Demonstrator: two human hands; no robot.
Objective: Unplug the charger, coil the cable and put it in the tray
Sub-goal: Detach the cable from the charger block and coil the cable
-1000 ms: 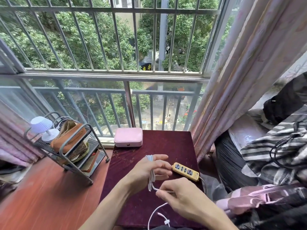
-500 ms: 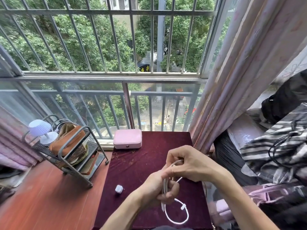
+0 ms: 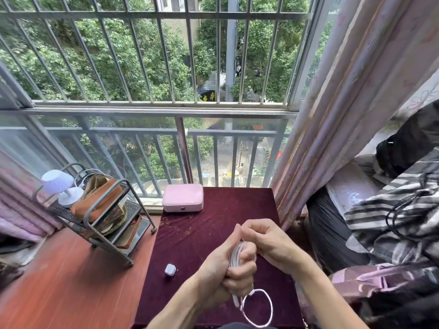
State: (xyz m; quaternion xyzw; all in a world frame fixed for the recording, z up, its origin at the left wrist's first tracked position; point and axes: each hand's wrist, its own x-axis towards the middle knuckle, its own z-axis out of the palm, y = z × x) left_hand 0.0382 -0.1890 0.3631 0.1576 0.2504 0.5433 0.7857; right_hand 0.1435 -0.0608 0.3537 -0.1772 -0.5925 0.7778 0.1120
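Observation:
A white cable (image 3: 237, 254) is wound in several loops around the fingers of my left hand (image 3: 228, 269), which is closed on the coil above the dark red cloth-covered table (image 3: 213, 222). My right hand (image 3: 266, 241) is closed against the top of the coil, pinching the cable. A loose loop of cable (image 3: 257, 307) hangs below my left hand near the table's front edge. The small white charger block (image 3: 170, 269) lies by itself on the cloth, left of my hands. The power strip is out of sight.
A pink case (image 3: 183, 197) sits at the table's back edge by the window railing. A metal tiered rack (image 3: 104, 224) with a brown pouch and a small white lamp (image 3: 59, 184) stands on the wooden desk to the left. Curtain and piled bedding fill the right.
More cable has been wound onto my left hand and the hanging loop has shortened. My right hand has dropped from above the coil down against it. The view shifted slightly.

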